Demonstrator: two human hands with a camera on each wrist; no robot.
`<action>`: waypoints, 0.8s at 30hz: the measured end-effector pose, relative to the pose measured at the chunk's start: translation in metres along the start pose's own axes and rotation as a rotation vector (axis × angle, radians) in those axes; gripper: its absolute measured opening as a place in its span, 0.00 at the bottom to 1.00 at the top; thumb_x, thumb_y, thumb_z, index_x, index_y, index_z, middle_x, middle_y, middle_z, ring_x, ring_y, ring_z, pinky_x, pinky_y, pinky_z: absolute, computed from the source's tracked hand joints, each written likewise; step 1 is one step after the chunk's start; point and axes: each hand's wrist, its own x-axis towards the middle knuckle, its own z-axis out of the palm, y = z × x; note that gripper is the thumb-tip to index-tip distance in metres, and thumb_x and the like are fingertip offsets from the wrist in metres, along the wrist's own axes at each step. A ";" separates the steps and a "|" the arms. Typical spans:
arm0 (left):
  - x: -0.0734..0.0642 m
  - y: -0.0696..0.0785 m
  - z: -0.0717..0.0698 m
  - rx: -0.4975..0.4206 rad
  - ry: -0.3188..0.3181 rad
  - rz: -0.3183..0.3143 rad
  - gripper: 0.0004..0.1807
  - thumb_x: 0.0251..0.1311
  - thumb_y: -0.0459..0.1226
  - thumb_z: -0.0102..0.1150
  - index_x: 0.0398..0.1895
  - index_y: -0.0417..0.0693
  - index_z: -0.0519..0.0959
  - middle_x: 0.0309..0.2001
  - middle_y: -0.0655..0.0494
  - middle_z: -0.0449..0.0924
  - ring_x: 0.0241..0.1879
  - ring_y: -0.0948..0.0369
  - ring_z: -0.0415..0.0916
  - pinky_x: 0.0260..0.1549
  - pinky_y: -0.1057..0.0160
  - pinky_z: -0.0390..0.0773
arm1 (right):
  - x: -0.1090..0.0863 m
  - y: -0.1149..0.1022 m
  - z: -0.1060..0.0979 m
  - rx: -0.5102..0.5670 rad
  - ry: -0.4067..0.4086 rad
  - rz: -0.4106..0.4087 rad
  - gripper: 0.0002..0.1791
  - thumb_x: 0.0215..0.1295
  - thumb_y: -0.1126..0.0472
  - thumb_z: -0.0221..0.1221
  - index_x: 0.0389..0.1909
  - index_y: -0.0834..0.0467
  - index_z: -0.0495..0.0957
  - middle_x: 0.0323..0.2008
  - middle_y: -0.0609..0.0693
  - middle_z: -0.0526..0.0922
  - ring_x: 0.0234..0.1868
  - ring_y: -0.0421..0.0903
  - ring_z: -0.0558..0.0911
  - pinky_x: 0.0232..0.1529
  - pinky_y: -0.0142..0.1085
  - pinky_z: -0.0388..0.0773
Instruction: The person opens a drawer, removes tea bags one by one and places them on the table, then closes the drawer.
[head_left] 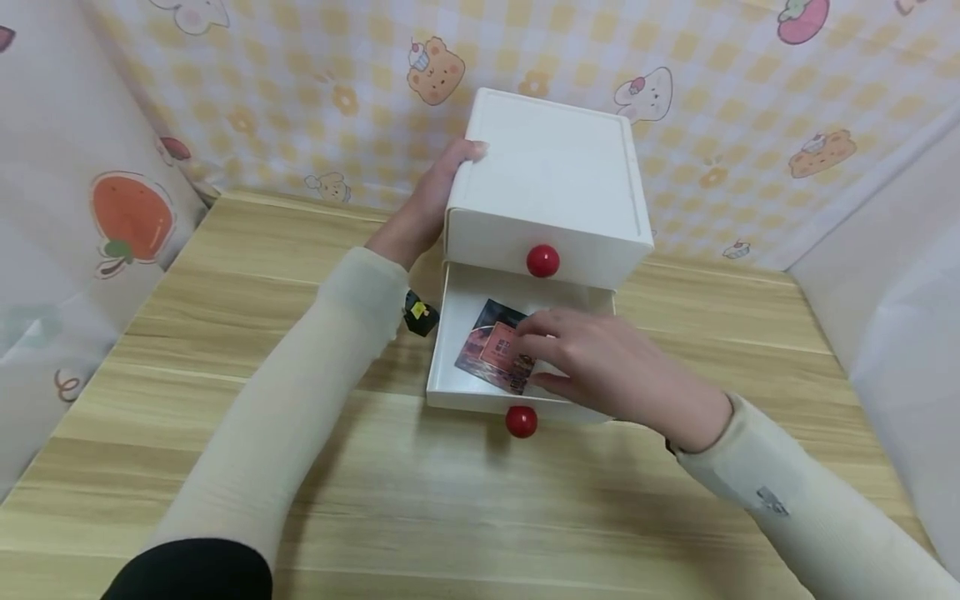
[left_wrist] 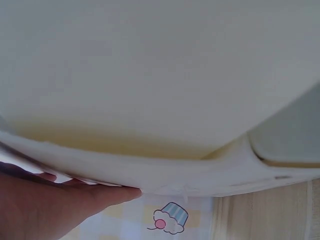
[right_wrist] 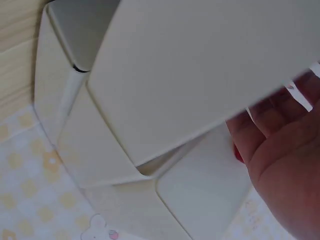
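Note:
A white two-drawer cabinet [head_left: 555, 167] stands on the table, its lower drawer [head_left: 457, 292] pulled out. Inside that drawer lies a dark and reddish picture card [head_left: 487, 346]. My left hand [head_left: 427, 196] holds the cabinet's left side near the back, a fingertip over the top edge; its other fingers are mostly hidden. My right hand [head_left: 600, 362] is over the drawer's right part with loosely bent fingers beside the card, thumb apart. Whether a fingertip touches the card is not plain. The right wrist view shows this palm [right_wrist: 285, 165] by the drawer's side.
Red round knobs mark the upper drawer front [head_left: 487, 237] and the lower one. A small black item with a yellow mark [head_left: 420, 315] shows below the left wrist. Behind the wooden table [head_left: 360, 500] hangs a yellow checked cloth [head_left: 300, 83]; white cloth flanks both sides.

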 end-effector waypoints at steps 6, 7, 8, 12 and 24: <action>0.000 0.000 0.000 -0.003 -0.002 -0.012 0.37 0.70 0.58 0.28 0.81 0.60 0.44 0.69 0.50 0.61 0.64 0.57 0.64 0.65 0.54 0.64 | 0.011 0.009 0.004 0.005 -0.124 -0.034 0.31 0.53 0.65 0.73 0.61 0.48 0.81 0.62 0.48 0.81 0.63 0.47 0.80 0.57 0.43 0.81; 0.000 0.000 0.000 0.000 -0.003 -0.012 0.37 0.70 0.58 0.28 0.81 0.60 0.44 0.70 0.50 0.61 0.64 0.57 0.64 0.65 0.54 0.64 | 0.013 0.010 0.005 -0.002 -0.140 -0.042 0.33 0.54 0.66 0.72 0.63 0.47 0.80 0.64 0.47 0.81 0.65 0.47 0.79 0.59 0.43 0.80; 0.001 -0.001 -0.001 0.004 -0.001 -0.012 0.38 0.70 0.58 0.28 0.81 0.60 0.44 0.70 0.50 0.61 0.65 0.57 0.63 0.66 0.53 0.64 | 0.015 0.011 0.006 -0.008 -0.156 -0.051 0.35 0.54 0.67 0.70 0.65 0.46 0.78 0.65 0.47 0.80 0.66 0.47 0.78 0.61 0.44 0.79; 0.002 -0.001 -0.001 0.007 0.002 -0.002 0.37 0.70 0.58 0.28 0.81 0.59 0.45 0.70 0.50 0.60 0.66 0.57 0.62 0.66 0.54 0.62 | 0.021 0.014 0.012 -0.057 -0.210 -0.088 0.41 0.56 0.70 0.65 0.72 0.45 0.70 0.70 0.46 0.74 0.73 0.49 0.72 0.71 0.49 0.69; 0.003 -0.002 0.000 -0.013 -0.005 0.002 0.37 0.71 0.57 0.29 0.81 0.61 0.43 0.72 0.51 0.57 0.67 0.57 0.59 0.68 0.52 0.60 | 0.022 0.021 0.026 -0.009 -0.200 -0.011 0.33 0.66 0.54 0.63 0.72 0.50 0.70 0.69 0.49 0.76 0.72 0.51 0.73 0.74 0.51 0.64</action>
